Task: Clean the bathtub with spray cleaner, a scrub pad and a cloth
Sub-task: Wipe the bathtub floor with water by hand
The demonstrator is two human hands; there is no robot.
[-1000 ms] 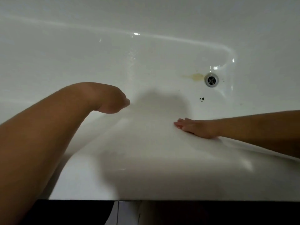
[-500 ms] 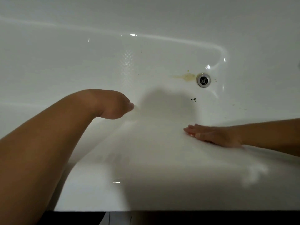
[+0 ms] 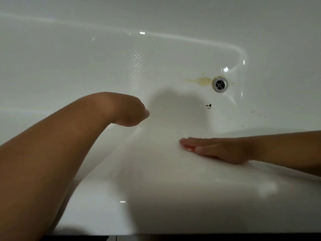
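Bathtub (image 3: 156, 188) is viewed from above, across its near rim. The drain (image 3: 220, 84) is taken as the reference for all positions.

A yellow stain (image 3: 199, 81) is noted just beside the drain, on its left. A dark speck (image 3: 209, 106) lies on the tub floor near the drain, on the viewer's side of it. Finer specks are scattered to the right of the drain.

The right hand (image 3: 218, 150) is laid palm down on the near rim, closer to the viewer than the drain. Its fingers are straight and together, and nothing is held in it. It is judged to be placed as a prop, so that weight is carried while the body is leaned over the tub.

The left hand (image 3: 126, 110) is carried over the rim, well to the left of the drain, with the wrist bent sharply downward. Only the back of the hand and one fingertip are seen. Whether the fingers are curled on anything, possibly a scrub pad or cloth, cannot be told. The bent wrist is judged to suit work on the near inner wall.

The two hands are kept well apart. No spray cleaner, scrub pad or cloth is seen anywhere in view. With the stain and specks unremoved, the area round the drain is judged not yet cleaned.
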